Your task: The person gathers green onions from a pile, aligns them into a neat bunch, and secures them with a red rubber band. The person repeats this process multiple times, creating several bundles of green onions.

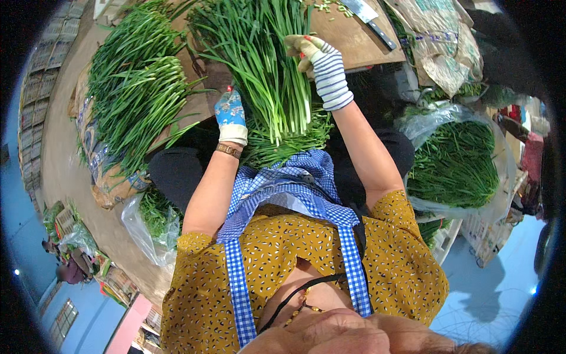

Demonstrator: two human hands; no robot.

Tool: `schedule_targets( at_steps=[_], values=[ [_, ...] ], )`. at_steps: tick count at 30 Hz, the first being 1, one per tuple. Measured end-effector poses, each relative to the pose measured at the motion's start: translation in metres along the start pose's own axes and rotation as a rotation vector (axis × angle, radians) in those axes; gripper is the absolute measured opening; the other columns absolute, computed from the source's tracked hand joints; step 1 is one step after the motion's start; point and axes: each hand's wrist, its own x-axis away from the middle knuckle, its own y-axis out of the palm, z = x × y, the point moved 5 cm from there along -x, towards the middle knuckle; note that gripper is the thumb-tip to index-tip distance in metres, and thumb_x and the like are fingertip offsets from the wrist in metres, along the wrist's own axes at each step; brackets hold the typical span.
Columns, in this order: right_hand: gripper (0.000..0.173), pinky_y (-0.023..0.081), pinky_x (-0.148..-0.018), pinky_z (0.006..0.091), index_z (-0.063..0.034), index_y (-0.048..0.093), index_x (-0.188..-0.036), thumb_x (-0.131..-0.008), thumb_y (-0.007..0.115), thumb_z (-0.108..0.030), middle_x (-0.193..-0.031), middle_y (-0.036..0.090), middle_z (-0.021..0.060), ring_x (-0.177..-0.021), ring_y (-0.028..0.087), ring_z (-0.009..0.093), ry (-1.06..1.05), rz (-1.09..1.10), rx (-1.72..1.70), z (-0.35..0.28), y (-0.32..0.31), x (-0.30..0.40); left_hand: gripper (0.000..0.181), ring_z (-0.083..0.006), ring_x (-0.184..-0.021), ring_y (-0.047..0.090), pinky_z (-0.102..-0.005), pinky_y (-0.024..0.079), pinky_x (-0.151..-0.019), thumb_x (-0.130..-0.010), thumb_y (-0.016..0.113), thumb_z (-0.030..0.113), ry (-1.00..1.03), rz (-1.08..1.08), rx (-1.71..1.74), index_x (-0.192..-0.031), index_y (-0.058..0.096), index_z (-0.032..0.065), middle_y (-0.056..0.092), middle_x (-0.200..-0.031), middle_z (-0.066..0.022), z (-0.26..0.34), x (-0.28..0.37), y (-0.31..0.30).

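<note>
Before me a large bunch of garlic chives (269, 75) hangs over the edge of a wooden board (353, 40), its pale cut ends towards my lap. My left hand (231, 113), in a blue flowered glove with a cream cuff, is against the left side of the bunch; its fingers are largely hidden. My right hand (322, 71), in a striped, soiled glove, is at the bunch's right side with fingers bent; whether they grip stalks is unclear. Loose green leaves (283, 150) lie below the bunch, above my blue checked apron (287, 181).
A kitchen knife (369, 22) lies on the board near short cut pieces (327, 8). Further chives (141, 93) are piled at the left. Bagged greens (455, 163) stand at the right, with another plastic bag (150, 225) at lower left. People are far off at the left.
</note>
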Motion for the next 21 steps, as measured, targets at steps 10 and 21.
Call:
schedule_targets(
  at_steps=[10, 21],
  values=[
    [0.031, 0.047, -0.069, 0.036, -0.016, 0.066, -0.093, -0.082, 0.049, -0.039, -0.085, 0.064, 0.0113, -0.077, 0.06, 0.029, -0.224, -0.416, 0.973, 0.016, 0.113, -0.011, 0.02, -0.0116, -0.068, 0.055, -0.0268, 0.044, -0.063, -0.088, 0.05, 0.014, -0.418, -0.033, 0.75, -0.09, 0.062, -0.0017, 0.063, -0.081, -0.0065, 0.004, -0.022, -0.06],
    [0.034, 0.047, -0.068, 0.0251, -0.0105, 0.057, -0.114, -0.081, 0.052, -0.019, -0.084, 0.064, 0.005, -0.071, 0.056, 0.014, 0.029, -0.585, 0.587, 0.004, 0.109, 0.011, 0.042, -0.0126, -0.091, 0.052, -0.026, 0.044, -0.08, -0.078, 0.065, 0.01, -0.599, -0.179, 1.675, -0.116, 0.05, 0.0, 0.057, -0.106, -0.0067, 0.036, 0.009, -0.075]
  ],
)
